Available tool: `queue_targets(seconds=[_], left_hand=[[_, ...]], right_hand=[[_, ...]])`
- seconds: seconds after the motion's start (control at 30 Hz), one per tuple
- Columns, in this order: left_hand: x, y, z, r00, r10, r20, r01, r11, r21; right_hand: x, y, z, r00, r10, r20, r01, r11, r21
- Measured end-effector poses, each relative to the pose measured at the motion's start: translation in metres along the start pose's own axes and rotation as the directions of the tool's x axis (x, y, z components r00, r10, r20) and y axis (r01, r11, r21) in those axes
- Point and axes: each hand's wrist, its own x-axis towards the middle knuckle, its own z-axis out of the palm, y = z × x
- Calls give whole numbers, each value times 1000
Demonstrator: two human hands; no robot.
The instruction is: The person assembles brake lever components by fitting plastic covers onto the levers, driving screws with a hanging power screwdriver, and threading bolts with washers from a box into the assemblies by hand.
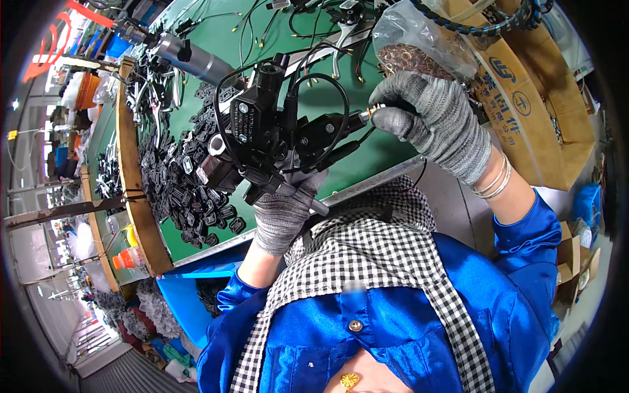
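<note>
My left hand (285, 213), in a grey knitted glove, is wrapped from below around a black brake lever assembly (252, 118) with looping black cables. It holds the assembly up over the green table, near its front edge. My right hand (432, 121), gloved alike, is at the right end of the assembly. Its thumb and fingers pinch small copper-coloured rings (375, 109) at the tip of a silver metal end. Whether the rings sit on that end or only in the fingertips is hard to make out.
Left of the assembly lies a heap of small black plates (190, 187). A silver power screwdriver (190, 59) hangs above it. A clear bag of copper rings (409, 59) stands beside a cardboard box (517, 98) at right. Silver levers (347, 33) with cables lie at the back. A blue bin (183, 298) sits below.
</note>
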Motion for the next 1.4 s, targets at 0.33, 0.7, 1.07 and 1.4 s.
queue_targets(seconds=[0.33,0.7,1.07,1.4], left_hand=[[6,-20,-1,987,-159,-19,144,933,-331],[8,-30,0,1000,-7,-21,3,986,-168],[1,-60,15,980,187,72,-158,942,-297],[15,-35,19,975,42,216,-35,999,-34]], right_hand=[[12,-3,15,950,276,147,-293,949,117],[-16,23,18,997,-56,54,62,991,-123],[-32,-3,-50,874,428,231,-431,901,-37],[-85,114,-278,450,889,82,-270,223,-937]])
